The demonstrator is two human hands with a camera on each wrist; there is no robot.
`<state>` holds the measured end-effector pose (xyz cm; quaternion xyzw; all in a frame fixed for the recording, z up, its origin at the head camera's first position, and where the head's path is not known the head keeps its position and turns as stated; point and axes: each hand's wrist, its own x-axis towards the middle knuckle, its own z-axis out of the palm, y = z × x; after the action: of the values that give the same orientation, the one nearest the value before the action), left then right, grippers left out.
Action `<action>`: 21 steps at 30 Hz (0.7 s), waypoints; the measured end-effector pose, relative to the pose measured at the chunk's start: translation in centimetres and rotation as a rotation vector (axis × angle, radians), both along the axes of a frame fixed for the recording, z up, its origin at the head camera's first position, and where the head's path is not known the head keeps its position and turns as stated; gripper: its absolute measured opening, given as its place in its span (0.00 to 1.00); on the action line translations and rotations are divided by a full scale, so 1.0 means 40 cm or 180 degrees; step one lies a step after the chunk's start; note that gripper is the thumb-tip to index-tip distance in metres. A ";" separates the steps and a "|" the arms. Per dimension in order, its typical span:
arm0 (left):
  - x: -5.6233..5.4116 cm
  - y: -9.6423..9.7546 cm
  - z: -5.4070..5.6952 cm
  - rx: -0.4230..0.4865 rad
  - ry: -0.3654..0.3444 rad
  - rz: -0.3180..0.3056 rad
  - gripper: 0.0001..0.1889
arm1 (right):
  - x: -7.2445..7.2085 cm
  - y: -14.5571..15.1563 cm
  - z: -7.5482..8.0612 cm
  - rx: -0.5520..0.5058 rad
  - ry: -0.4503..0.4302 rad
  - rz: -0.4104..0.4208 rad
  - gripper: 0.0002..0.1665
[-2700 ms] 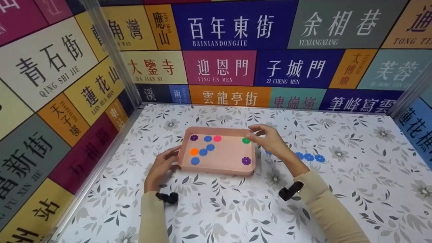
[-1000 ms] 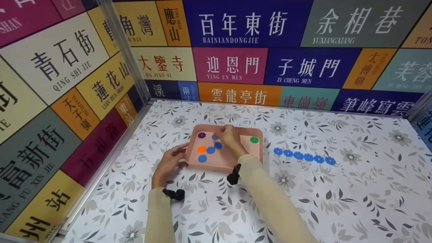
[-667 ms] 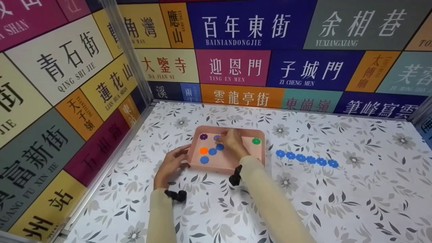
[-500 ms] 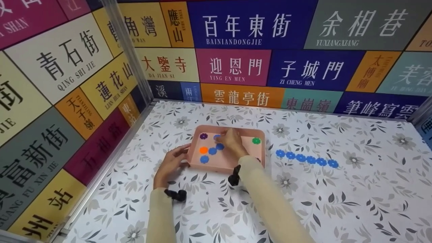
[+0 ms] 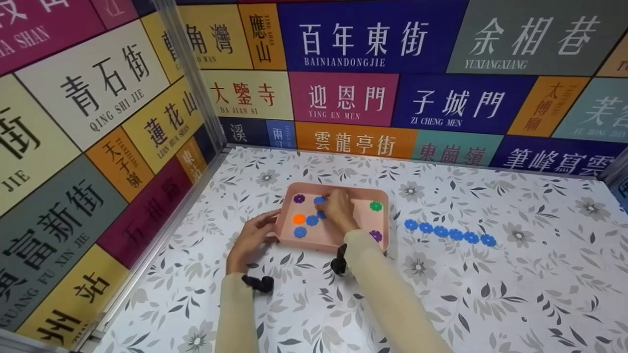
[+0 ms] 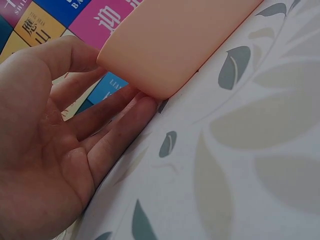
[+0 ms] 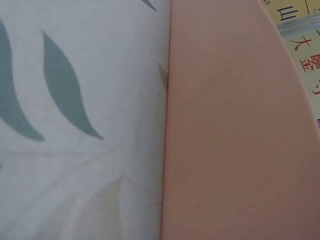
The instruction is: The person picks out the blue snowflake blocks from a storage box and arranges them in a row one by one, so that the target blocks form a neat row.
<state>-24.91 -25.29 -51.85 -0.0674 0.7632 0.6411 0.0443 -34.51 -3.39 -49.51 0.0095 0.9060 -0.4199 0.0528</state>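
Note:
A shallow pink tray (image 5: 309, 243) lies on the table with flower-shaped plastic pieces in it. My left hand (image 5: 252, 240) touches the tray's left side; in the left wrist view its loosely bent fingers (image 6: 120, 135) meet the tray's corner. Reaching inside, my right hand (image 5: 339, 208) has bent fingers down beside a blue piece (image 5: 319, 200); I cannot tell whether they pinch anything. Close by lie another blue piece (image 5: 312, 220), an orange one (image 5: 299, 219), a third blue one (image 5: 300, 232) and a dark purple one (image 5: 299, 198). The right wrist view shows only the tray's outer wall (image 7: 235, 130) and tabletop.
A green piece (image 5: 376, 206) and a purple piece (image 5: 375, 236) lie at the tray's right end. Several blue pieces form a slanting row (image 5: 449, 233) on the flowered tabletop to the right. Sign-covered walls (image 5: 343, 98) stand behind and at the left.
My right hand has moved left from the tray's right rim into its middle, covering where a pink piece lay, and has stayed nearly still there since. The left hand keeps its place.

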 end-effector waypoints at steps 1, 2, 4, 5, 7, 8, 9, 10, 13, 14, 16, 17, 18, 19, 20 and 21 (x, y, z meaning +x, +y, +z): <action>0.000 0.001 0.000 -0.0007 -0.0005 0.0007 0.25 | -0.001 -0.001 -0.002 0.0025 0.0011 -0.0009 0.18; -0.001 0.001 0.000 -0.0013 -0.0022 0.0021 0.25 | -0.002 -0.002 -0.003 0.0019 0.0017 -0.0019 0.18; -0.001 0.001 0.001 -0.0019 -0.0063 0.0041 0.24 | -0.003 -0.004 -0.005 0.0017 0.0024 -0.0029 0.17; -0.001 0.000 0.002 -0.0016 -0.0080 0.0040 0.24 | -0.003 -0.004 -0.005 0.0014 0.0017 -0.0034 0.17; -0.001 -0.001 0.003 -0.0009 -0.0109 0.0033 0.24 | -0.002 -0.004 -0.005 0.0016 0.0012 -0.0038 0.16; -0.001 -0.001 0.003 0.0003 -0.0112 0.0026 0.24 | -0.001 -0.004 -0.005 0.0019 0.0012 -0.0040 0.16; -0.001 -0.002 0.003 0.0008 -0.0116 0.0022 0.24 | -0.001 -0.005 -0.004 0.0020 0.0007 -0.0036 0.16; -0.001 -0.003 0.003 0.0018 -0.0114 0.0015 0.24 | 0.000 -0.005 -0.003 0.0026 0.0003 -0.0028 0.16; -0.002 -0.003 0.004 0.0023 -0.0120 0.0023 0.24 | 0.001 -0.007 -0.002 0.0038 0.0006 0.0001 0.16; -0.002 -0.003 0.004 0.0022 -0.0124 0.0026 0.24 | 0.001 -0.008 -0.002 0.0027 0.0000 0.0011 0.16; -0.001 -0.003 0.004 0.0009 -0.0140 0.0027 0.23 | 0.000 -0.008 -0.003 0.0028 -0.0004 0.0039 0.17; -0.001 -0.003 0.005 -0.0004 -0.0146 0.0029 0.23 | 0.000 -0.008 -0.004 0.0037 0.0000 0.0055 0.17; -0.001 -0.002 0.005 -0.0005 -0.0153 0.0025 0.23 | 0.001 -0.007 -0.004 0.0039 0.0004 0.0075 0.17; -0.001 -0.002 0.005 -0.0001 -0.0161 0.0023 0.23 | 0.000 -0.006 -0.005 0.0047 0.0006 0.0103 0.18; -0.001 -0.002 0.004 0.0003 -0.0162 0.0020 0.23 | 0.000 -0.005 -0.007 0.0050 0.0017 0.0136 0.19; -0.002 -0.002 0.003 0.0004 -0.0164 0.0019 0.23 | 0.001 -0.003 -0.008 0.0037 0.0021 0.0166 0.22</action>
<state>-24.98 -25.36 -51.72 -0.0862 0.7612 0.6397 0.0621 -34.48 -3.51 -49.82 -0.0152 0.9085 -0.4132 0.0606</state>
